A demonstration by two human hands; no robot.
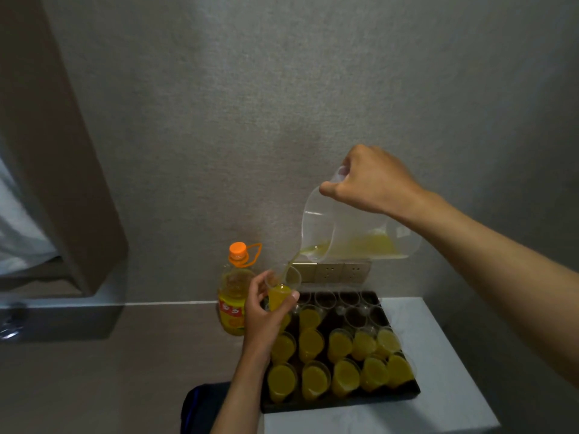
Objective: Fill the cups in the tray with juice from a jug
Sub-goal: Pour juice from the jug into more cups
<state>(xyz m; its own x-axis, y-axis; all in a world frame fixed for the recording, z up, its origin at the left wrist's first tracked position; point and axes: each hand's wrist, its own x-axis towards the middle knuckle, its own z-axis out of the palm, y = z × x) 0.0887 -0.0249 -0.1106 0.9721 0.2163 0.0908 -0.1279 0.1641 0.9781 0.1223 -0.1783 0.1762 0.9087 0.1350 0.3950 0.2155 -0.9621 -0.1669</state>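
The juice bottle (233, 297) beside the tray (341, 402) bore a red-and-yellow label with white characters too blurred to be read; no other text, number or sign was legible.

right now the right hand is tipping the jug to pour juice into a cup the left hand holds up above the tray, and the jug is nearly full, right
Not quite: the head view shows the jug nearly empty, with only a shallow pool of juice. The rest holds: the right hand tips it, pouring into the cup held by the left hand above the tray.

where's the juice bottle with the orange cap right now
In the head view the juice bottle stands left of the tray, against the wall, just behind the left hand.
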